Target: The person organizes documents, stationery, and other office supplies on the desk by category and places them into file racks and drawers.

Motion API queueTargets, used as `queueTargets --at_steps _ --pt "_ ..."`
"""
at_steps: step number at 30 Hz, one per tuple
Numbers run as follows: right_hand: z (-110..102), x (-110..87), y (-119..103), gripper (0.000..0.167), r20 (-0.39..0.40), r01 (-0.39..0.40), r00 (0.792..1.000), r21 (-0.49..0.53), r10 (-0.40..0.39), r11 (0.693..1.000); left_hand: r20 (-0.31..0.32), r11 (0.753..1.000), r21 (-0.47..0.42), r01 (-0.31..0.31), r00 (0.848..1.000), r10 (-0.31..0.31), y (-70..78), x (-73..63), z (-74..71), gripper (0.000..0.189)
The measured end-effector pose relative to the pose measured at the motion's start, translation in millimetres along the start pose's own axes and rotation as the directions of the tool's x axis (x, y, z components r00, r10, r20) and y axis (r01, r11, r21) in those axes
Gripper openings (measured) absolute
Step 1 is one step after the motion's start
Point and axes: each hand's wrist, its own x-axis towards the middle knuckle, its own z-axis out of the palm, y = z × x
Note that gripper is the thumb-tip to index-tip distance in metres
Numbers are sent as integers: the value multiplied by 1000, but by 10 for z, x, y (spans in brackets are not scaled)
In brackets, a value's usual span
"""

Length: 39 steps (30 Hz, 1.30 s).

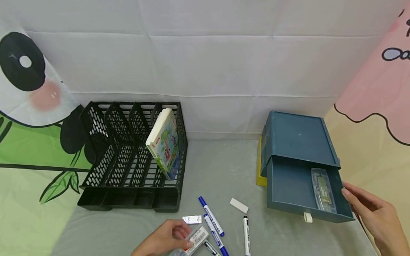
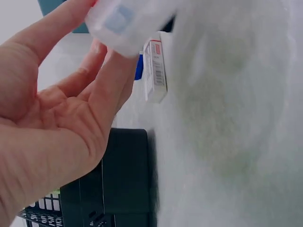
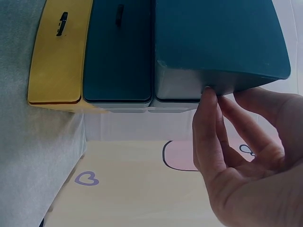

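My left hand (image 1: 169, 236) holds a clear plastic box (image 1: 197, 237) with a white printed label, low in the head view; in the left wrist view the translucent box (image 2: 125, 23) is blurred at the fingertips. On the right, my right hand (image 1: 373, 209) grips the side wall of a pulled-out blue drawer (image 1: 288, 188), thumb at the rim and fingers outside. A clear package (image 1: 323, 192) with a greenish item lies in that drawer. Beside the left hand are a small white box (image 1: 192, 219), blue-capped markers (image 1: 212, 218) and a partly covered black marker (image 1: 211, 248).
A black slotted rack (image 1: 128, 195) stands at left, with a picture book (image 1: 164, 144) in its right compartment. A white block (image 1: 239, 205) and a black-capped marker (image 1: 246, 234) lie mid-table. Below the open drawer are another blue drawer (image 3: 118, 56) and a yellow one (image 3: 59, 61).
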Motion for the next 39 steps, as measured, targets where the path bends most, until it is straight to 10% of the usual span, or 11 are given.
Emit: queueTargets --at_steps 6,20,39 --pt "0 -10 -8 65 0 -2 1000 -5 2 1000 -47 996 -18 -90 995 89 50 33 46 33" --pt "4 1 -20 66 -3 -10 1000 -14 10 1000 -162 981 -187 -53 987 22 257 176 209 44" --pt "8 -3 -36 67 8 -15 1000 -28 16 999 -197 953 -241 -185 971 139 685 315 307 42"
